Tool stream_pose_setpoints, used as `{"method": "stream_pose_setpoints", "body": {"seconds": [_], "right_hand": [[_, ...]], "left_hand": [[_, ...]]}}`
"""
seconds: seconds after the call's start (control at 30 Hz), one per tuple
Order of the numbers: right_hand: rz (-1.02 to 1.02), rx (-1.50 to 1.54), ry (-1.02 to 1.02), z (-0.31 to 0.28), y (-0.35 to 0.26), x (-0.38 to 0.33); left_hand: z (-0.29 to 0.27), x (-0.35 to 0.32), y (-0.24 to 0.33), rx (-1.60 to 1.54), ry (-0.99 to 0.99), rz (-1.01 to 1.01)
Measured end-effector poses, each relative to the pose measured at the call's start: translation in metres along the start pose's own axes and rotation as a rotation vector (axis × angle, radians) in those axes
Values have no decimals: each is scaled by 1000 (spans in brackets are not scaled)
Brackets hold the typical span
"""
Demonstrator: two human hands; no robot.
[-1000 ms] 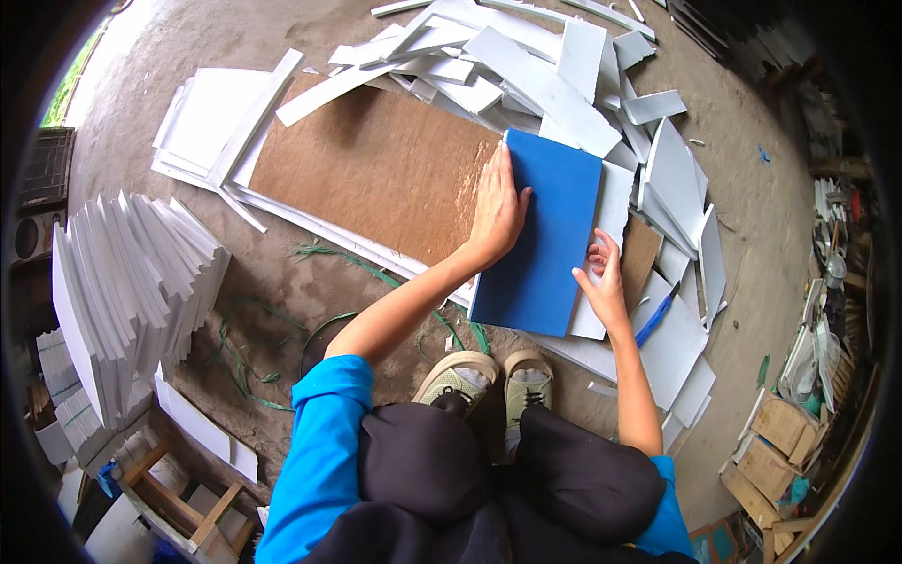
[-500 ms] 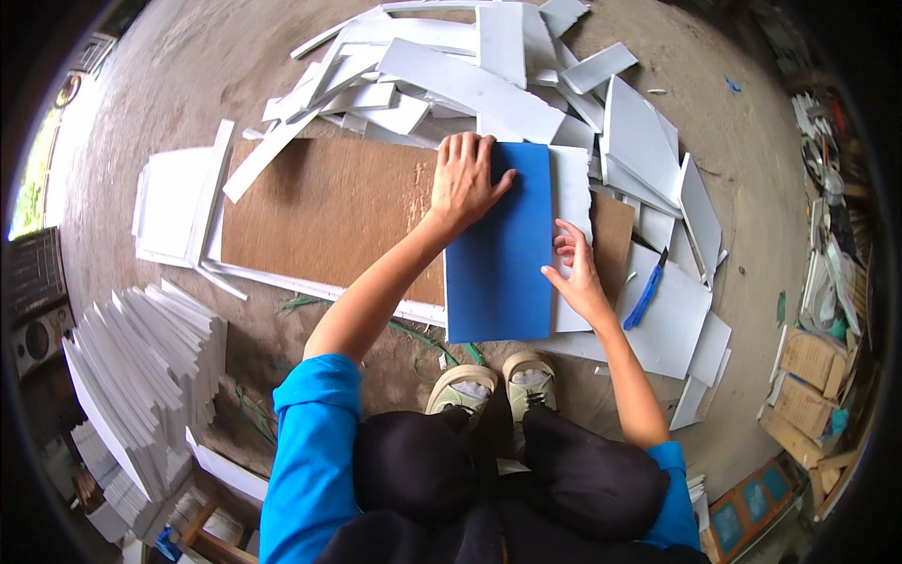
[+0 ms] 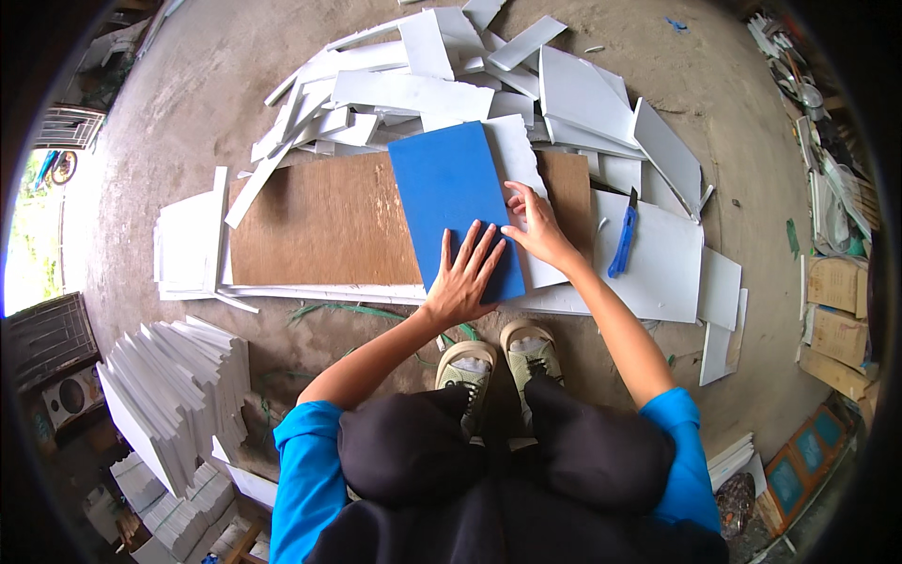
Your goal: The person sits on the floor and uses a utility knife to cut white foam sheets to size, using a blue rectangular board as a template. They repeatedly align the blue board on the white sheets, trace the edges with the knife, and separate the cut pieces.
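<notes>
A blue rectangular board [image 3: 442, 179] lies tilted on a white foam sheet [image 3: 521, 169] with a ragged edge. Beneath them is a brown wooden board [image 3: 319, 221]. My left hand [image 3: 462, 282] rests flat on the near part of the blue board, fingers spread. Over the board's right edge and the white sheet, my right hand [image 3: 537, 226] has its fingers apart and bent, gripping nothing. To the right of that hand, a blue utility knife [image 3: 623, 240] with a dark blade lies on a white sheet [image 3: 662, 268].
Beyond the boards is a heap of white foam offcuts [image 3: 413, 94]. At the left stands a stack of white sheets [image 3: 178, 385] on edge. Cardboard boxes [image 3: 836, 310] line the right side. Green string [image 3: 348, 308] lies on the floor near my shoes [image 3: 467, 367].
My left hand has slid from the blue board's far end to its near part. The board has turned, its far end swinging left. The head view has shifted too.
</notes>
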State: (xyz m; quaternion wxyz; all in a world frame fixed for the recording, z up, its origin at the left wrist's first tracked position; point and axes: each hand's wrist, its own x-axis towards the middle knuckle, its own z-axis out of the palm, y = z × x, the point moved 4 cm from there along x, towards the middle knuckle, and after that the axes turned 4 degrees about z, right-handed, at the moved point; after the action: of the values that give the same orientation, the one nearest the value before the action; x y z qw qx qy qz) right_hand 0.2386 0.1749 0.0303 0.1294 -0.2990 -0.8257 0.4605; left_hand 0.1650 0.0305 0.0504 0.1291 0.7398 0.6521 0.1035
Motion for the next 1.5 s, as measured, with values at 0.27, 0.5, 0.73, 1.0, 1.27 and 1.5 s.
{"method": "stream_pose_setpoints", "body": {"seconds": [0.27, 0.5, 0.73, 1.0, 1.27, 1.5], "right_hand": [[-69, 28, 449, -38, 18, -53], [414, -507, 740, -88, 124, -108], [632, -362, 644, -93, 133, -92], [612, 746, 312, -103, 93, -92], [616, 905, 96, -76, 21, -55], [632, 716, 129, -51, 23, -27]], "left_hand": [[3, -1, 18, 120, 60, -30], [-5, 13, 19, 131, -12, -18], [-18, 21, -15, -47, -28, 109], [-48, 63, -87, 104, 306, -142], [-23, 120, -138, 83, 354, -273], [-17, 112, -122, 180, 535, -369]]}}
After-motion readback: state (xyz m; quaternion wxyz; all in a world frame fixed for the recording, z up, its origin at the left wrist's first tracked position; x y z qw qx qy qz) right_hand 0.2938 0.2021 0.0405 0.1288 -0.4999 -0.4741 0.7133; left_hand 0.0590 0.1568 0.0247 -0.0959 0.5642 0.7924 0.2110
